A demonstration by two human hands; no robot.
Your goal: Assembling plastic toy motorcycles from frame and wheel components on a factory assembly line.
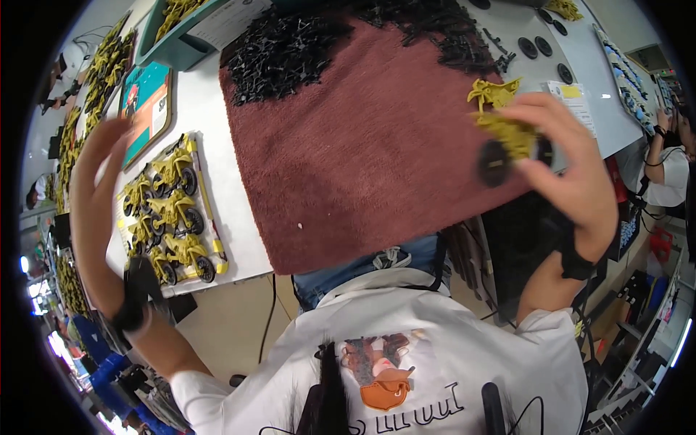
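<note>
My right hand point(573, 156) is closed on a yellow toy motorcycle point(513, 136) with black wheels, held above the right edge of the maroon cloth point(348, 159); motion blurs the toy. Just beyond it lies another yellow toy motorcycle piece point(494, 93), with no wheels that I can make out. Over on the far left, my left hand point(101, 159) is raised, its fingers apart and slightly blurred, and nothing shows in them. Beside it are a teal and orange notebook point(150, 109) and a tray of several yellow toy motorcycles point(171, 210) with black wheels.
Heaps of small black parts point(283, 58) cover the cloth's far side. Several loose black wheels point(528, 48) and a paper slip point(574, 105) lie at right. A teal bin point(163, 36) stands far left. Another person's arm point(656, 156) shows at far right.
</note>
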